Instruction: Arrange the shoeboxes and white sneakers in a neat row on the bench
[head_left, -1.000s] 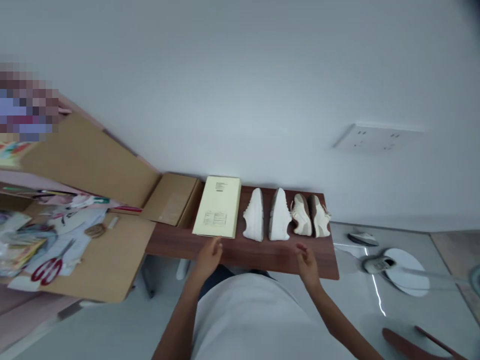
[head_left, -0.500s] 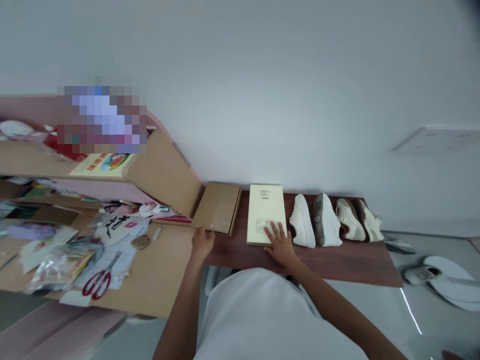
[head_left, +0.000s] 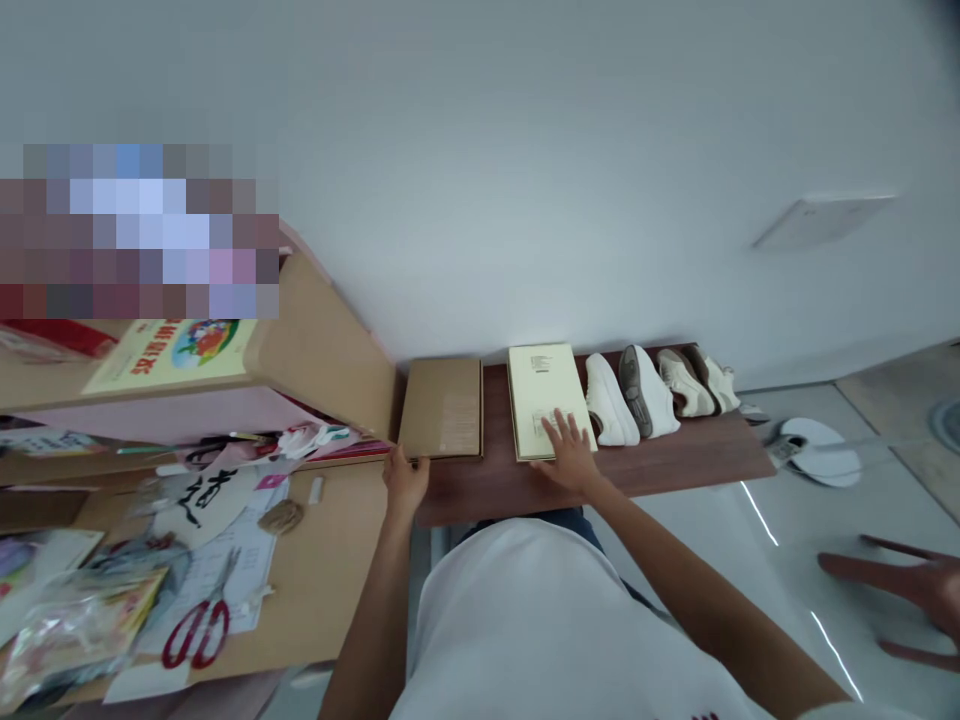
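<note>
A brown cardboard box (head_left: pixel 441 405) lies flat at the left end of a dark wooden bench, close to the shelf unit's side panel. My left hand (head_left: pixel 406 483) is at its front left corner, with bent fingers gripping the front edge. Right of it, separated by a strip of bare wood, lies a cream shoebox (head_left: pixel 546 385) with small printed labels. Spread fingers of my right hand (head_left: pixel 570 455) rest on its front right part, and the thumb is by the front edge. Both boxes look closed; what is inside them is hidden.
Right of the cream box stand a white sneaker (head_left: pixel 611 405), another on its side (head_left: pixel 651 395) and a beige pair (head_left: pixel 686 383) on the bench (head_left: pixel 480 492). The desk at left holds red-handled scissors (head_left: pixel 199 630), papers and plastic bags. A brown stool (head_left: pixel 900 585) stands at right.
The view has turned and shifted, so the bench runs at a different slant and a stool shows at right. Both hands stay at the same boxes.
</note>
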